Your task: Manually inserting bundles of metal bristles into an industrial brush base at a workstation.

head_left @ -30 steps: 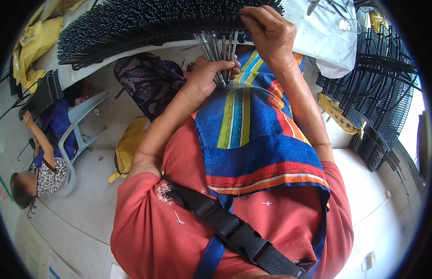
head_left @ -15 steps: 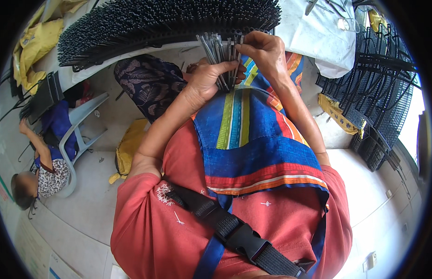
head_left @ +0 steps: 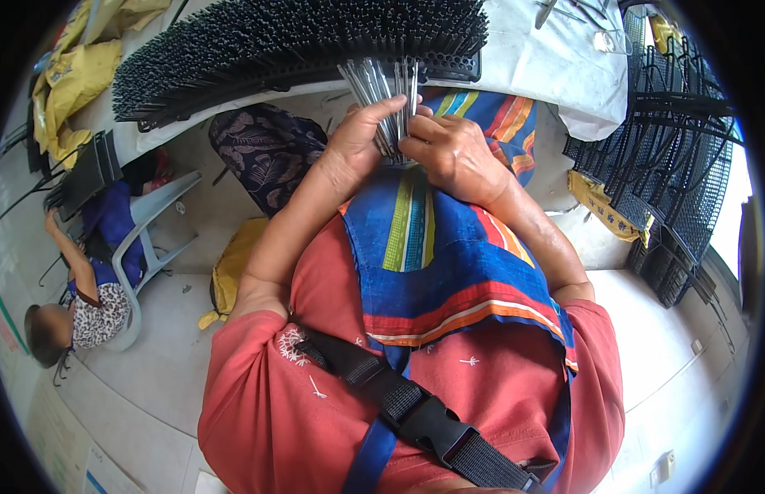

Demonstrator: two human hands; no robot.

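Observation:
A bundle of thin grey metal-looking rods (head_left: 366, 81) stands upright, slightly fanned at the top, above my lap. My left hand (head_left: 359, 138) is wrapped round it, thumb across the front. On the bundle's right side, my right hand (head_left: 452, 156) is closed with curled fingers against the lower part of the rods; its fingertips are partly hidden. Just beyond both hands lies a long black perforated tray (head_left: 456, 67), densely filled with upright thin dark rods (head_left: 300, 41).
The tray rests on a white-covered table (head_left: 547, 74) with metal tools at its far right. Black mesh racks (head_left: 678, 156) stand to the right. Yellow sacks (head_left: 78, 82) lie at left. Another person (head_left: 102, 305) sits on a grey plastic chair (head_left: 139, 255) farther left.
My right hand has come down from the rods' top ends to their lower part, its fingers now curled inward. My left hand keeps its hold on the bundle.

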